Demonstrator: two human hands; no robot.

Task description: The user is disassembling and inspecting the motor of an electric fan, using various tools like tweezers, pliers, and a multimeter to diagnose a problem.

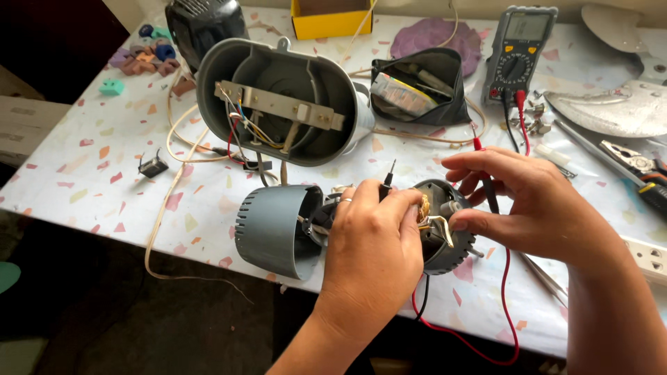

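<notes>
A: At the near edge of the table (90, 160), just past both wrists: log the motor (445, 239) as lying on its side, long axis left to right, half out of the grey shell (274, 229) on its left.

B: Agreed. Add the copper winding (422, 206) on top of the motor, exposed between the two hands.

A: Now the left hand (372, 243). Record its grip as narrow, pinched on the black probe (386, 184). Covers the middle of the motor from the near side. Note the probe tip pointing up and away, clear of the winding.

B: For the right hand (528, 201), enter the grip as likewise closed, holding the red probe (488, 191) between the fingers, shaft steep, upper end toward the far side. Place its thumb at the brass tab (441, 226) on the motor's right end.

A: Nearer hand to the winding?

B: Cannot separate cleanly. Put left fingertips right against it from the left, right thumb just beside it from the right. Call the winding straight ahead of the left grip and to the left of the right grip.

A: Trace both leads down off the table edge, presumably back to the multimeter (517, 52) at the far side, well apart from the motor.

B: Noted. Also enter the open oval housing (278, 97) beyond the shell, untouched.
</notes>
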